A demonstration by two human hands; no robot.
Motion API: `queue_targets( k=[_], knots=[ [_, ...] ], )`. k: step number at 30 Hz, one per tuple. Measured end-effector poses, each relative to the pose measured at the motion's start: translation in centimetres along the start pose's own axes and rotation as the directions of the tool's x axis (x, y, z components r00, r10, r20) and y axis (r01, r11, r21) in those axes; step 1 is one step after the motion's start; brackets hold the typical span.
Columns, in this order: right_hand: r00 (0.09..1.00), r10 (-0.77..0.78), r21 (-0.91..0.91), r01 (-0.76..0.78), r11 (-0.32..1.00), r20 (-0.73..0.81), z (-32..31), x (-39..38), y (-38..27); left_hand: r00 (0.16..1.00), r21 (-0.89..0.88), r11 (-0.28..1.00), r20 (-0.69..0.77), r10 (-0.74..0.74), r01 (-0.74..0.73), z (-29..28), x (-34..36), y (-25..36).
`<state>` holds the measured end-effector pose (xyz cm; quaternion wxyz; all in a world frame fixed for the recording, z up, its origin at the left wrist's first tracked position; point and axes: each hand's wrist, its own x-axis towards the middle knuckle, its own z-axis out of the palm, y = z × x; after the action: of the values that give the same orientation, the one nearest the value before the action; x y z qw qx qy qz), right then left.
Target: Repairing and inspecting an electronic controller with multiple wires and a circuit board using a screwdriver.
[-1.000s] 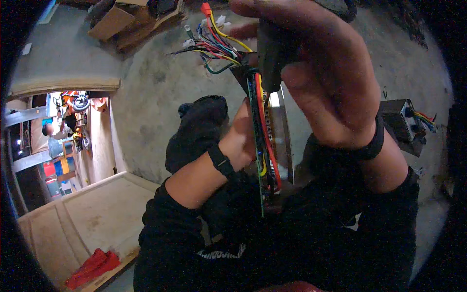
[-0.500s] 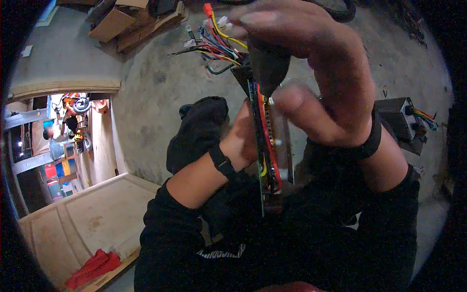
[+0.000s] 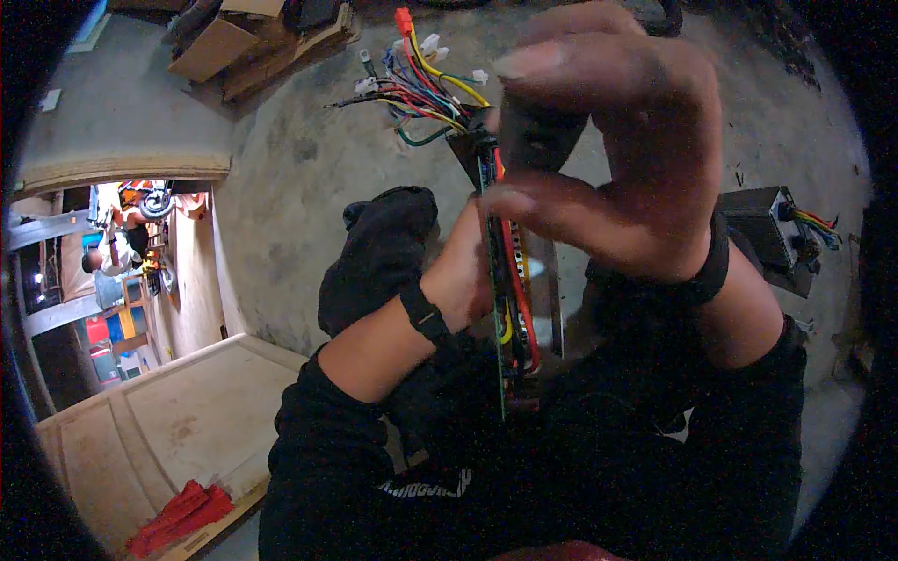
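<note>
A long circuit board (image 3: 510, 309) stands on edge, seen nearly end-on, with thick red and yellow wires along it. My left hand (image 3: 465, 266) grips it from the left, its fingers mostly hidden behind the board. From the board's far end fans out a bundle of thin coloured wires (image 3: 421, 89) with white connectors and a red one. My right hand (image 3: 636, 140) is raised close to the camera, thumb and index finger curled round a dark flat end piece (image 3: 543, 140) at that end. The thumb tip lies by the board's edge.
On the floor at right sits a grey metal box (image 3: 758, 224) with coloured wires coming out. Cardboard boxes (image 3: 220, 47) lie far left. A red cloth (image 3: 182, 519) rests on a wooden panel (image 3: 210, 402) near left. Through a doorway, a person (image 3: 117, 248) is visible.
My right hand's thumb has moved left onto the board's edge, and its index finger has shifted slightly right with the dark end piece. My left hand and the board are almost unmoved.
</note>
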<state>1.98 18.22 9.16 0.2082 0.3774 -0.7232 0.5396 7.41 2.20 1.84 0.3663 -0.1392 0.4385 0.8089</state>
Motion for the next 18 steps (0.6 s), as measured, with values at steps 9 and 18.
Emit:
queue_targets(
  k=[9,18],
  knots=[
    [1.0,-0.009,0.004,0.009,1.0,-0.004,-0.2,0.1,0.4,0.991,-0.168,0.986,0.134,0.019,0.004,-0.5,0.3,0.4],
    [1.0,-0.027,0.005,0.027,1.0,-0.007,0.1,0.2,0.1,0.984,-0.177,0.981,-0.142,-0.108,0.082,1.4,0.0,0.8]
  ],
)
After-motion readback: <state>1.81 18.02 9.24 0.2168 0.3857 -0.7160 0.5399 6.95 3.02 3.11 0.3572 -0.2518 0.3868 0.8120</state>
